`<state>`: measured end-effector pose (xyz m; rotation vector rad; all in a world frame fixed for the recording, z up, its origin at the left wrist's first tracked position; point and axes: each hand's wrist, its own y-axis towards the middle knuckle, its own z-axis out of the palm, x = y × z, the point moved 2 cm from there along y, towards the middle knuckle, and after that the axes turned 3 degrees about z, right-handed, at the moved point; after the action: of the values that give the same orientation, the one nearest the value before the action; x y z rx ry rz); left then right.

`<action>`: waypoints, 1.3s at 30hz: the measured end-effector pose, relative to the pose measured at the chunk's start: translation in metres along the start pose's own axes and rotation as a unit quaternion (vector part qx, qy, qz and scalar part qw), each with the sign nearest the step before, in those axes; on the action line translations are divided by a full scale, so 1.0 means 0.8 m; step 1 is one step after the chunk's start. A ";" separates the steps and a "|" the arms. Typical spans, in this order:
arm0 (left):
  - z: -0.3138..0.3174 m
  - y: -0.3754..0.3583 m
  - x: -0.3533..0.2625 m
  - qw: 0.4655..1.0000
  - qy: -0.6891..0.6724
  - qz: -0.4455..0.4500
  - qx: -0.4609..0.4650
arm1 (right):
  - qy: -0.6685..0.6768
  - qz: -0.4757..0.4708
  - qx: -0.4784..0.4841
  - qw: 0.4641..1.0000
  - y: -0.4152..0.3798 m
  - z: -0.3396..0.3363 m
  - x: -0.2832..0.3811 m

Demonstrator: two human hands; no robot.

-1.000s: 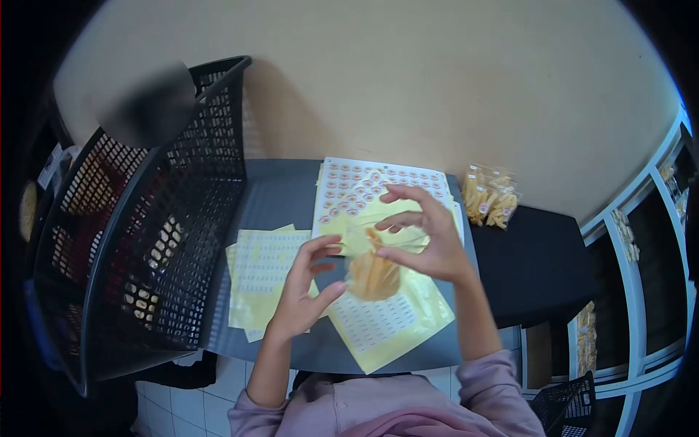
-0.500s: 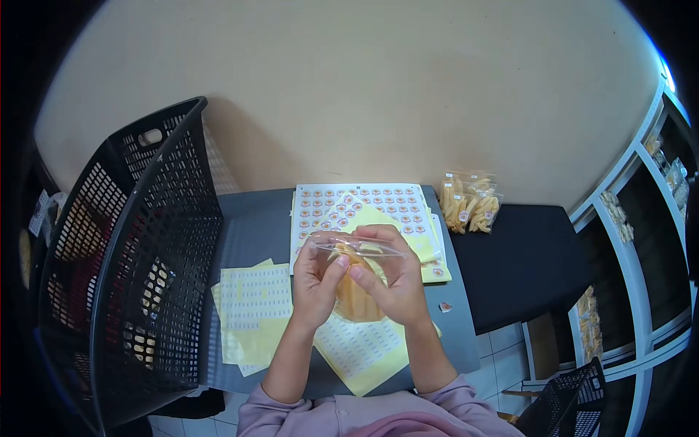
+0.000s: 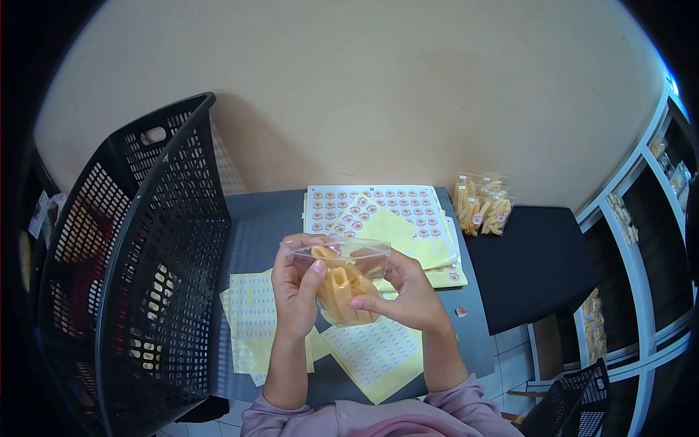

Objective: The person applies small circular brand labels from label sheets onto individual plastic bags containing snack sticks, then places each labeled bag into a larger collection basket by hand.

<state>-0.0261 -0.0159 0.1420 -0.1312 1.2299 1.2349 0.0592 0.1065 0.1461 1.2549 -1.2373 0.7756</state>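
Observation:
Between my hands, above the grey table, is a clear plastic bag (image 3: 342, 291) with several long yellow snack pieces inside. Its top edge lies across, level with my fingers. My left hand (image 3: 297, 291) grips the bag's left side, thumb on the front. On the right side, my right hand (image 3: 411, 295) pinches it, with the thumb low over the snacks. Below the bag lies a yellow-backed sheet of small labels (image 3: 378, 353). Another such sheet (image 3: 251, 313) is left of my left hand. Behind the hands are sheets of round stickers (image 3: 328, 204).
A tall black perforated basket (image 3: 153, 255) stands at the left. Filled snack bags (image 3: 480, 207) rest by the wall at the back right, beside a black-covered table (image 3: 539, 262). A loose sticker (image 3: 461, 312) lies near the grey table's right edge. White-framed shelves (image 3: 641, 291) are farther right.
My right hand has moved lower on the bag and away from my left hand, which has shifted left. More of the bag's front shows. The whole view has shifted slightly.

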 end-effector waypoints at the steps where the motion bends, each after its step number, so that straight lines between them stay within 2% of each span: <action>1: 0.001 0.000 -0.002 1.000 0.004 0.005 0.011 | 0.035 -0.003 -0.010 0.999 -0.001 0.001 0.002; 5: 0.001 0.003 -0.005 0.998 0.002 -0.003 0.059 | 0.096 -0.009 -0.001 0.995 0.003 0.005 -0.002; 8: 0.006 0.006 -0.010 0.997 -0.013 -0.043 0.059 | 0.133 0.002 0.011 0.991 0.002 0.007 -0.003; 11: 0.006 0.005 -0.006 0.998 -0.010 -0.032 0.062 | 0.152 0.009 -0.002 0.988 0.003 0.006 0.001; 15: 0.006 0.006 -0.008 0.998 0.002 -0.011 0.062 | 0.133 0.016 0.010 0.991 0.003 -0.002 -0.003; 17: 0.005 0.004 -0.010 0.999 -0.002 -0.020 0.049 | 0.044 0.074 0.095 0.992 0.002 -0.009 -0.018; 21: 0.004 0.005 -0.010 0.997 0.012 -0.002 0.081 | 0.023 0.064 0.102 0.992 0.003 -0.006 -0.016; 23: 0.005 0.005 -0.011 0.994 0.015 0.014 0.110 | 0.106 0.083 0.105 0.985 0.002 0.002 -0.007; 24: 0.005 0.005 -0.012 0.994 0.015 0.012 0.110 | 0.107 0.085 0.105 0.985 0.002 0.005 -0.009; 27: 0.005 0.004 -0.010 0.991 -0.029 -0.031 0.124 | 0.170 0.123 0.136 0.968 0.000 0.008 -0.015; 30: 0.008 0.002 -0.009 0.989 -0.032 -0.036 0.142 | 0.125 0.117 0.149 0.974 -0.001 0.004 -0.013; 33: 0.007 0.005 -0.009 0.992 -0.025 -0.021 0.122 | 0.066 0.088 0.119 0.987 0.000 0.001 -0.005; 35: 0.002 0.008 -0.011 0.988 0.091 0.044 0.116 | -0.005 0.065 0.119 0.991 0.000 0.000 -0.003; 39: 0.003 0.004 -0.015 0.991 0.070 0.016 0.114 | -0.025 0.095 0.154 0.983 0.000 -0.002 -0.001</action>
<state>-0.0245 -0.0205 0.1536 -0.0313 1.4912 1.1189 0.0595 0.1081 0.1453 1.4240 -1.3271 1.1125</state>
